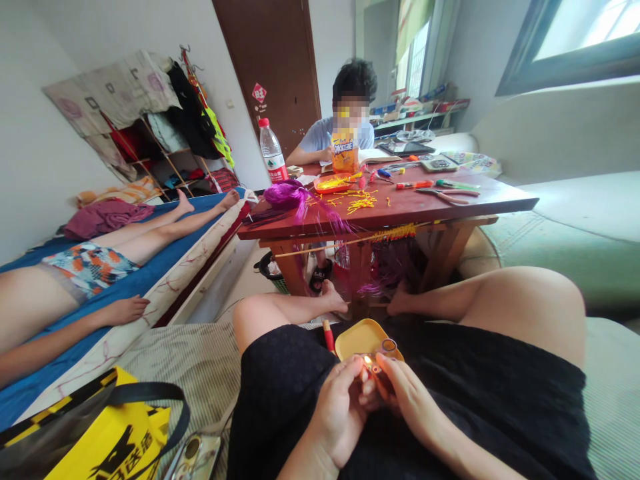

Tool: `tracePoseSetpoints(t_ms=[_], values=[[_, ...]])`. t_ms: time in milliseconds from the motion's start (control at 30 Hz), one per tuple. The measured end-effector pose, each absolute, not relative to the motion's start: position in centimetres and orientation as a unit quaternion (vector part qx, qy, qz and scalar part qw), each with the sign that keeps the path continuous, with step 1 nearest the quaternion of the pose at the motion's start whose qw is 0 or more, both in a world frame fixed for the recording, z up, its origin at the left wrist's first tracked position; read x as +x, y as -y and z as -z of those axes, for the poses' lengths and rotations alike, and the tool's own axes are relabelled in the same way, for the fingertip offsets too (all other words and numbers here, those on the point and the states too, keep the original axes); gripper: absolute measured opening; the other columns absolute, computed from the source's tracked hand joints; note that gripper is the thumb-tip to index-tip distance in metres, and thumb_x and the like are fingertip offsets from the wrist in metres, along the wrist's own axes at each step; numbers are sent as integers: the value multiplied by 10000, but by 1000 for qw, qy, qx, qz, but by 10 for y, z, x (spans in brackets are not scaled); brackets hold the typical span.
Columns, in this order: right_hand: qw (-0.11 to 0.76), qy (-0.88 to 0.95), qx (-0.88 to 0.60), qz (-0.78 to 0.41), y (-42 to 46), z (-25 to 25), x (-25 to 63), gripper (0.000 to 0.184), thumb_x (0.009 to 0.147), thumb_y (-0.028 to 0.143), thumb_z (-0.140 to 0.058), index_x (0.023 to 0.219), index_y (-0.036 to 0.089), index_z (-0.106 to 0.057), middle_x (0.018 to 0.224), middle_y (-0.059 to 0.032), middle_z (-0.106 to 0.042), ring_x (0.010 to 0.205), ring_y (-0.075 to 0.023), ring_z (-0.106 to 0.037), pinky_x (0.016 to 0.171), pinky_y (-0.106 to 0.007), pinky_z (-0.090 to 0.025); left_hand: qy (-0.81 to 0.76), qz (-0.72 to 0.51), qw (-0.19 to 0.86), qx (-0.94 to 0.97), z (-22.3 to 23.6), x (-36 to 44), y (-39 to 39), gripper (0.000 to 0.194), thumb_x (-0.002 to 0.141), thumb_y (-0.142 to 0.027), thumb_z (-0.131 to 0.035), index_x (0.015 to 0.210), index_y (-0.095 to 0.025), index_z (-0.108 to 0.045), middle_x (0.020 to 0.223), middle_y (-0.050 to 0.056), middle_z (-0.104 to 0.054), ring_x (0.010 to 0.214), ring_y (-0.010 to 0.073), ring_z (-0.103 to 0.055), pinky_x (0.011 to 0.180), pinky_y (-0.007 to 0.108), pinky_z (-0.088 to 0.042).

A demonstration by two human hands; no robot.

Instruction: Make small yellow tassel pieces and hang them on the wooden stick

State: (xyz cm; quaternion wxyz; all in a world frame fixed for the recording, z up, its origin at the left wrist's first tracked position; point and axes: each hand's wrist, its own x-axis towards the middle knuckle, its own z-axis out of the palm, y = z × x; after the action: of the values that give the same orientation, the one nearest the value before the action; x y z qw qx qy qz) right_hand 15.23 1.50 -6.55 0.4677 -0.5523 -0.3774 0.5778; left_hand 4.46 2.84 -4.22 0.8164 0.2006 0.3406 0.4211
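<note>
My left hand (pixel 341 403) and my right hand (pixel 411 395) meet over my lap, both with fingers closed. Between their fingertips burns a small flame (pixel 368 361). An orange-red body, apparently a lighter (pixel 382 383), shows partly under my right fingers. My left thumb and forefinger pinch close to the flame, on something too small to make out. Just beyond my hands, a shallow yellow tray (pixel 356 337) rests on my lap, with a small ring-shaped thing (pixel 389 345) at its right side. Left of the tray lies a red stick with a tan tip (pixel 329 337).
Ahead stands a red-brown table (pixel 445 203) with purple strands (pixel 287 193), yellow pieces, pliers (pixel 447 195) and a bottle (pixel 273 150). One person (pixel 320 137) sits behind it; another lies on the bed (pixel 200 230). A yellow bag (pixel 107 433) is at my left.
</note>
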Motion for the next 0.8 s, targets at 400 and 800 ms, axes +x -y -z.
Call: tracePoseSetpoints(t_ms=[400,800], values=[[474,341,-551,-596,-15,66,152,524,604,730,-444,529,212,-421,450,68,-346,403,-85,-276,375,-232,-203,-317,-418,829,194,46,44,-29,285,690,-297,-646,557,-134,-454,462,-41,-413,432,51,-323,473,191,-224],[479,250,-413,-733,-21,81,152,633,642,793,-319,421,203,-381,303,77,-261,270,-42,-167,310,-192,-144,-222,-387,865,229,36,39,-32,356,653,-388,-695,525,-147,-467,404,-49,-394,348,44,-282,424,209,-179]])
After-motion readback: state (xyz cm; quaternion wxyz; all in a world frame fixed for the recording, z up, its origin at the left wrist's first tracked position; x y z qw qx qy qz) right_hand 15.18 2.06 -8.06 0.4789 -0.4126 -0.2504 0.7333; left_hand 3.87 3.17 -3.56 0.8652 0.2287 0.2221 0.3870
